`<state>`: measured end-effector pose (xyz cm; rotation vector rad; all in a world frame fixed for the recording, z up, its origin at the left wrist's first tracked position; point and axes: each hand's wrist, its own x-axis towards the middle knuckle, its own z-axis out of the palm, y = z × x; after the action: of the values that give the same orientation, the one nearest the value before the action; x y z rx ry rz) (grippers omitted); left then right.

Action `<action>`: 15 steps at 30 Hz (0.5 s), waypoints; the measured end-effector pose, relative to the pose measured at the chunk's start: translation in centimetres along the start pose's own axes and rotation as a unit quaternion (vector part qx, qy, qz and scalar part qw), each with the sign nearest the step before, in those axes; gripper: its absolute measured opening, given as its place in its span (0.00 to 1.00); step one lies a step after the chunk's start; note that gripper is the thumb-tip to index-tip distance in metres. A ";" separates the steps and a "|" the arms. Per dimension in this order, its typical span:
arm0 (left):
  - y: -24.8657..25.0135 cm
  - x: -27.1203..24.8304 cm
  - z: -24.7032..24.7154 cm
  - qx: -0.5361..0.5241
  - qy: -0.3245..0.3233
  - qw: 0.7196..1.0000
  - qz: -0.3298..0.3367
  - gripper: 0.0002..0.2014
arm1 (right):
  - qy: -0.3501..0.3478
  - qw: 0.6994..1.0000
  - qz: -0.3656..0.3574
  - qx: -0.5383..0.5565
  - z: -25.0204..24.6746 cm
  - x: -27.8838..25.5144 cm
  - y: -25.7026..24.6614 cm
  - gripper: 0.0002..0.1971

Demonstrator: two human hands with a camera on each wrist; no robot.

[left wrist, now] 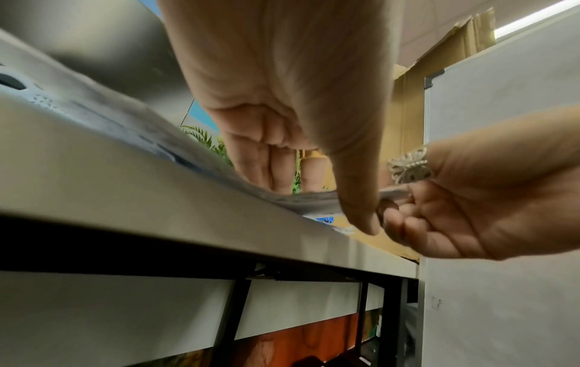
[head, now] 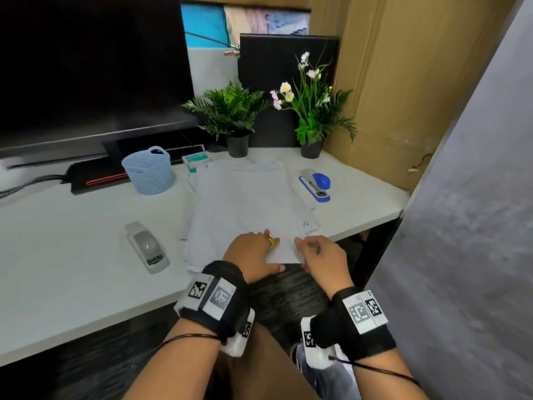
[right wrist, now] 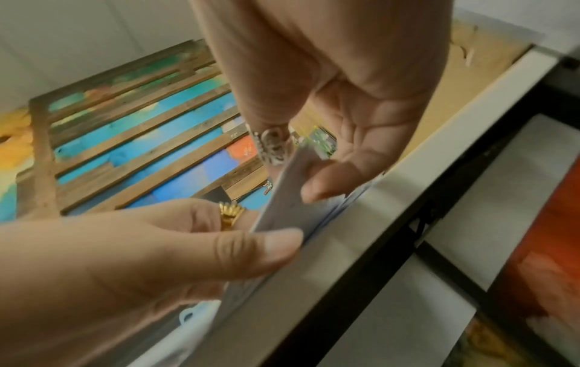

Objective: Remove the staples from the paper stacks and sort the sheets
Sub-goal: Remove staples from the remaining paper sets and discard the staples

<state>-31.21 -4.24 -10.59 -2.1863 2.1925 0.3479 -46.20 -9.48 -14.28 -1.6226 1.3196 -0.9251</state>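
The left hand (head: 253, 255) and right hand (head: 320, 258) both pinch the near edge of the paper stack (head: 245, 203) on the desk (head: 72, 255). No sheets look sorted yet, so the task seems early.

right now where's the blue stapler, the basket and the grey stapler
blue stapler (head: 315, 184), head view, on its blue top
basket (head: 149, 174), head view, on its mesh wall
grey stapler (head: 147, 247), head view, on the middle of its body
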 end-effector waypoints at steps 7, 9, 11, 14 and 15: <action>-0.1 -1.7 2.2 -0.161 0.048 0.986 0.005 0.37 | -0.038 0.999 0.008 -0.033 0.8 -0.3 -1.2 0.06; 0.0 -2.6 2.5 -0.218 0.059 0.974 0.010 0.35 | -0.005 0.997 -0.046 -0.061 1.0 -0.7 -1.9 0.11; 0.2 -3.4 1.7 -0.236 0.122 0.964 0.024 0.27 | 0.021 0.996 -0.082 -0.023 1.0 -1.5 -3.1 0.13; 0.0 -4.5 -0.9 -0.190 0.241 0.951 0.028 0.25 | 0.036 0.991 -0.124 0.041 0.4 -2.2 -5.1 0.06; -0.3 -4.9 -1.9 -0.158 0.282 0.946 0.024 0.28 | 0.034 0.989 -0.131 0.058 0.2 -2.2 -5.6 0.05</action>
<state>-30.61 0.23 -7.92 -2.6747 2.6286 0.0743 -44.27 -6.70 -9.26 -1.7119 1.0913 -1.2003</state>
